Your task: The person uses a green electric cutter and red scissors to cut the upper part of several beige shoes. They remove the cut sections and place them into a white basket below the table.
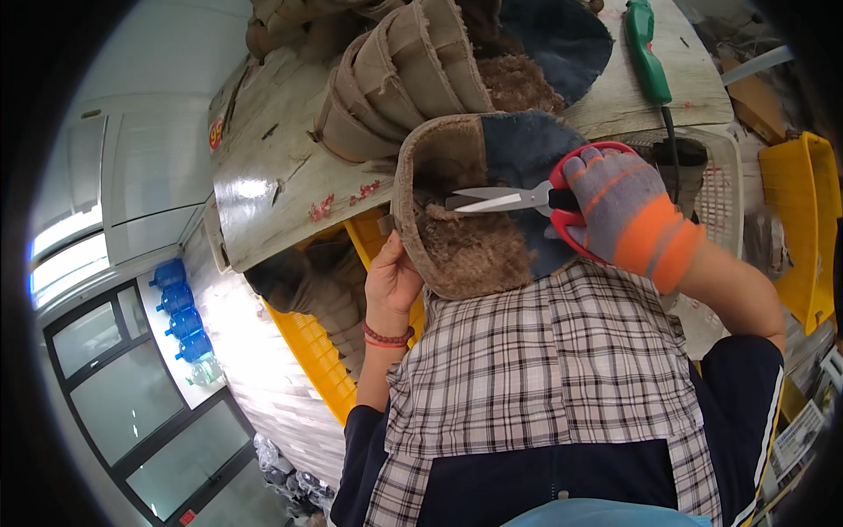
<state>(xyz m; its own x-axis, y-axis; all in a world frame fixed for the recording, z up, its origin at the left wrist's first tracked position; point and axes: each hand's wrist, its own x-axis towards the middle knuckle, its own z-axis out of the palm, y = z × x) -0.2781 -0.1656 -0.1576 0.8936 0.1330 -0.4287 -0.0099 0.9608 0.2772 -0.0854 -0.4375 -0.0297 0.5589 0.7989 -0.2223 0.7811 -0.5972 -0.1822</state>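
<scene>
My left hand, bare with a beaded bracelet at the wrist, is closed on the left rim of a brown, fur-lined piece. The piece has a curved, fuzzy edge and a dark blue panel on its right side; I cannot tell exactly what it is. Scissors with red handles are in my right hand, which wears a grey and orange glove. The blades are slightly apart and point left over the piece's hollow, close to the brown fur. Beyond it, a nested stack of similar brown pieces lies on the worn table.
A green power tool with a dark cord lies on the table's far right. White basket and yellow crate stand at the right. Another yellow crate with brown pieces is below the table at left. Blue water bottles line the wall.
</scene>
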